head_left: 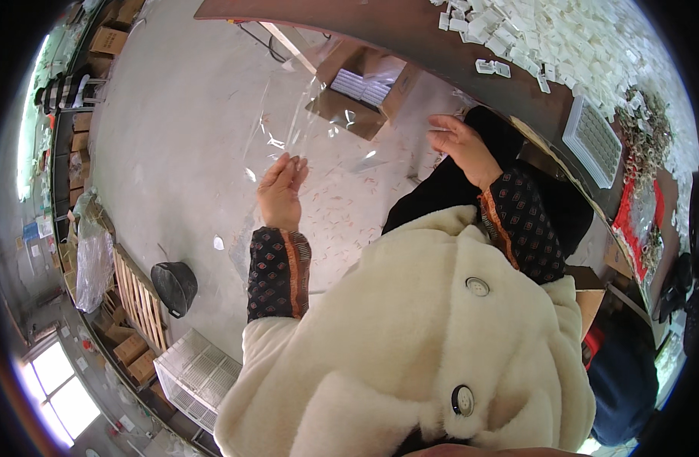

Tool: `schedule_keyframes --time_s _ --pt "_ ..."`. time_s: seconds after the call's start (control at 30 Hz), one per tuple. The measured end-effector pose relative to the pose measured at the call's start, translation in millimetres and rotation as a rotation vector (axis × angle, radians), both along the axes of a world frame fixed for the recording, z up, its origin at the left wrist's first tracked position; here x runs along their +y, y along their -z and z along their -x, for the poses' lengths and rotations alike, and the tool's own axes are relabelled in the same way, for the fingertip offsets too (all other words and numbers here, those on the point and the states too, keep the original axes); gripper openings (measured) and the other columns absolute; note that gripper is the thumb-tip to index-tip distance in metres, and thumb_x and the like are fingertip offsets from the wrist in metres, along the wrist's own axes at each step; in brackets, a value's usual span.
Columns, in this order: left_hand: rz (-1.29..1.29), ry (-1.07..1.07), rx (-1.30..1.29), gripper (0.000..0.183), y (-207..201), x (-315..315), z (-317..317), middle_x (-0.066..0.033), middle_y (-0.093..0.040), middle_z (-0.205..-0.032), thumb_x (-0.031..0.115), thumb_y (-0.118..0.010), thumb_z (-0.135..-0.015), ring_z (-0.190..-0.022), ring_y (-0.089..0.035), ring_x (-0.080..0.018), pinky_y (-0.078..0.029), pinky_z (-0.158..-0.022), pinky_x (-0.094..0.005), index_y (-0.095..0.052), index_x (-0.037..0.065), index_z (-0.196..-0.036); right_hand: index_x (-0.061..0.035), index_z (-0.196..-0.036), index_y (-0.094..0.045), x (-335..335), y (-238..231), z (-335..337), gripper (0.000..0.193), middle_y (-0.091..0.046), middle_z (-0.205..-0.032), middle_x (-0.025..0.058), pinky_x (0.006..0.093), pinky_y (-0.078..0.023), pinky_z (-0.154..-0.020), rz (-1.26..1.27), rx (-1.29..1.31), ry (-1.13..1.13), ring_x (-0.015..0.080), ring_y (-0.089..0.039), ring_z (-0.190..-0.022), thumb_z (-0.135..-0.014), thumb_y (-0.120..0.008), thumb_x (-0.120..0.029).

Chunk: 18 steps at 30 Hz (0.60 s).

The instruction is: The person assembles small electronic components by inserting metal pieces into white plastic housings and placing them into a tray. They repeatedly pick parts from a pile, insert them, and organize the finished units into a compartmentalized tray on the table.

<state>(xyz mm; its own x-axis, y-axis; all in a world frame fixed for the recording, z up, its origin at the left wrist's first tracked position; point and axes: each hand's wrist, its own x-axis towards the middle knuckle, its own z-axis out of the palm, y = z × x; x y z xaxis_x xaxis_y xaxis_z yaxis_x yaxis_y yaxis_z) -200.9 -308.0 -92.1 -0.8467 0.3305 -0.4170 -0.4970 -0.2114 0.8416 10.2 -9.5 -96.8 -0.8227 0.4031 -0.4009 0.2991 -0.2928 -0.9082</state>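
A large clear plastic bag [327, 114] is stretched between my two hands over the concrete floor. My left hand [281, 190] pinches its lower left edge with fingers together. My right hand [462, 145] grips the bag's right edge near my knee. Through the film I see an open cardboard box [365, 87] holding rows of white parts. My cream fleece coat fills the lower picture.
A dark table edge [410, 30] curves across the top, covered with a heap of small white plastic parts [563, 38] and a white grid tray [593, 141]. On the floor at left stand a black pan [174, 286], a wooden pallet [140, 297] and a white crate [197, 373].
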Motion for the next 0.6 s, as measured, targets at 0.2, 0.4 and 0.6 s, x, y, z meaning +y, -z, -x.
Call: schedule_keyframes --time_s 0.2,0.4,0.6 --pt "0.714 0.311 1.144 0.024 -17.2 37.2 -21.2 -0.0128 -0.068 -0.107 -0.005 -0.062 -0.084 -0.091 -0.068 -0.0250 -0.055 -0.080 -0.0352 -0.069 -0.001 -0.106 -0.0002 -0.138 -0.047 -28.8 -28.6 12.5 0.052 -0.057 -0.126 0.0149 0.0321 -0.051 -0.093 -0.076 0.142 -0.129 0.0194 -0.059 -0.111 -0.099 -0.061 -0.030" --pt "0.674 0.664 1.790 0.040 -20.0 86.9 -54.7 -0.0154 -0.062 -0.109 -0.008 -0.060 -0.073 -0.097 -0.062 -0.0325 -0.052 -0.083 -0.0400 -0.065 -0.004 -0.112 -0.0005 -0.145 -0.032 -26.4 -55.1 3.5 0.077 -0.050 -0.130 0.0172 0.0437 -0.058 -0.082 0.609 0.054 0.044 0.0310 -0.059 -0.113 -0.092 -0.066 -0.046" --pt "0.546 0.851 2.014 0.041 -7.8 141.4 -86.6 -0.0134 -0.054 -0.113 0.003 -0.063 -0.076 -0.093 -0.054 -0.0261 -0.047 -0.080 -0.0351 -0.060 -0.009 -0.115 0.0003 -0.149 -0.025 -8.2 -50.8 -32.1 0.077 -0.055 -0.126 0.0187 0.0421 -0.059 -0.082 0.329 -0.062 0.100 0.0307 -0.065 -0.104 -0.090 -0.070 -0.021"
